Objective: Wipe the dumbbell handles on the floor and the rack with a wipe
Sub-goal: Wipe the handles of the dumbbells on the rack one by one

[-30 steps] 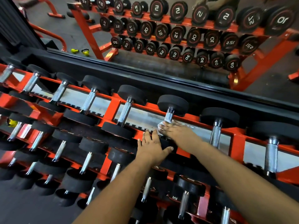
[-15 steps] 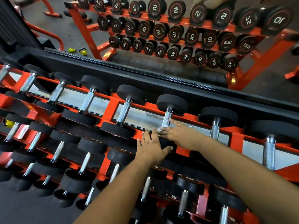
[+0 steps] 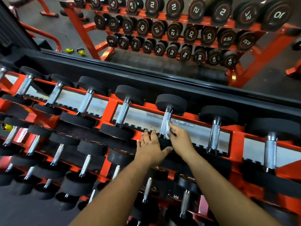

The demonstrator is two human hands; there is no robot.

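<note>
An orange rack (image 3: 112,105) holds rows of black dumbbells with knurled metal handles. My right hand (image 3: 181,141) pinches a white wipe (image 3: 167,129) against the lower right side of one top-row handle (image 3: 166,119). My left hand (image 3: 150,148) lies flat, fingers straight, on the near black head (image 3: 165,141) of that same dumbbell. The hands partly hide the near head and the handle's lower end.
Neighbouring top-row handles stand to the left (image 3: 123,114) and right (image 3: 214,137). Lower tiers of dumbbells fill the bottom of the view. Behind the rack a mirror (image 3: 162,72) reflects the numbered dumbbell ends. Two yellow kettlebells (image 3: 76,51) show in it.
My right hand has slid the wipe along the handle, turning from over it to its right side. My left hand has stayed on the near head.
</note>
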